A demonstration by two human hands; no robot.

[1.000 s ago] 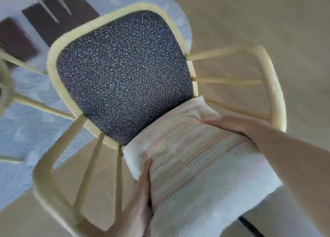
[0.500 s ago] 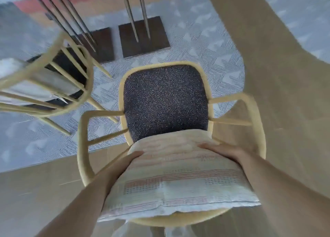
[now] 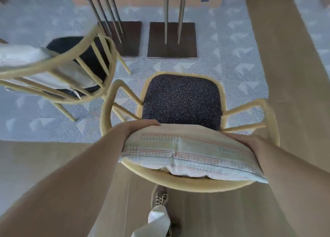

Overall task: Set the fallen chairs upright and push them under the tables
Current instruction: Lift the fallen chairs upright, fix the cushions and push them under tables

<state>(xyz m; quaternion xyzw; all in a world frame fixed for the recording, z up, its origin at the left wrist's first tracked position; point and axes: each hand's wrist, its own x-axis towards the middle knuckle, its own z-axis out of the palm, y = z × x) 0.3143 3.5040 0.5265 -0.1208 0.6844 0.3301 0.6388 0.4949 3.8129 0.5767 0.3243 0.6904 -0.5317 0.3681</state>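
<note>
The chair [image 3: 182, 101] is no longer tipped close under my camera as it was a second ago. It now stands upright in the middle of the frame, with its dark seat level and facing the bench bases [image 3: 171, 40] at the top. It has also moved away from me across the last two views. Its seat is over the patterned rug [image 3: 232, 61], while its back rail hangs over the wood floor [image 3: 294, 93].

My hands have hardly shifted on the cushion [image 3: 187, 151], which leans against the chair back. The left hand [image 3: 141, 125] is on the cushion's upper left edge and the right hand [image 3: 248, 142] on its right end. The fingers of both look straight and laid flat against the fabric, pressing it between them rather than curling round it. I cannot see the thumbs.

I judge the righting done for this chair, with the push still to come, since rug shows between the seat front and the base plates. A straight shove forward should do it.

A second chair [image 3: 59, 70] has come into view at the upper left, close beside this one's left arm. That arm could catch it if I drift left.
</note>
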